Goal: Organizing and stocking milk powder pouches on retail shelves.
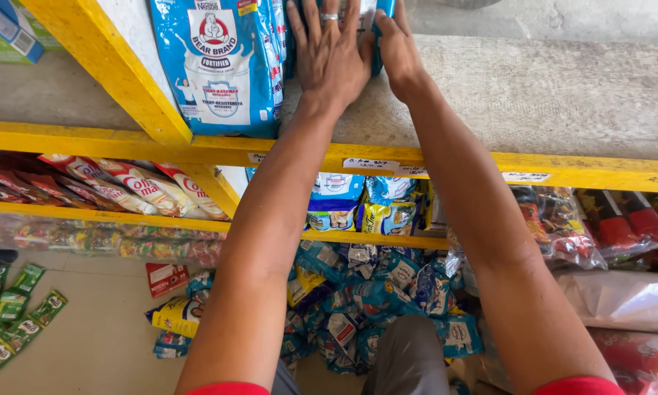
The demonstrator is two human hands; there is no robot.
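Observation:
Both my arms reach up onto the top shelf [534, 95]. My left hand [330, 55], with a ring on one finger, lies flat, fingers spread, against a blue pouch [376, 40] that stands upright and is mostly hidden behind the hands. My right hand [398, 47] presses on the same pouch from the right side. Just left of it stand more blue milk-powder pouches [215, 66], upright in a row against a yellow divider [106, 66].
Yellow shelf rails [453, 159] run across with paper labels. The shelf below holds red-and-white sachets [124, 186], blue and yellow packets [365, 205] and bagged red items [599, 227]. Blue sachets [373, 292] lie heaped on the floor, green sachet strips [10, 314] at left.

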